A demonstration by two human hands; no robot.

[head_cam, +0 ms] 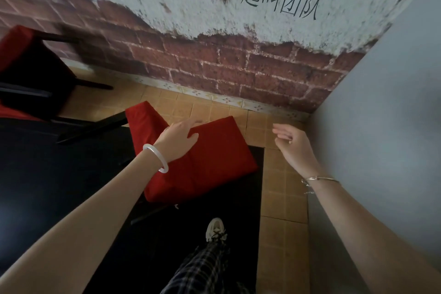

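gripping red chair (214, 150), seat pointing right

Left hand (177, 137) on chair (214, 162), right hand (294, 147) apart to its right, wall (238, 67) behind

A red brick wall (238, 64) with patchy white plaster and black lettering meets a plain grey wall (386, 107). Tan square floor tiles (284, 188) run below a floral skirting strip (214, 98).
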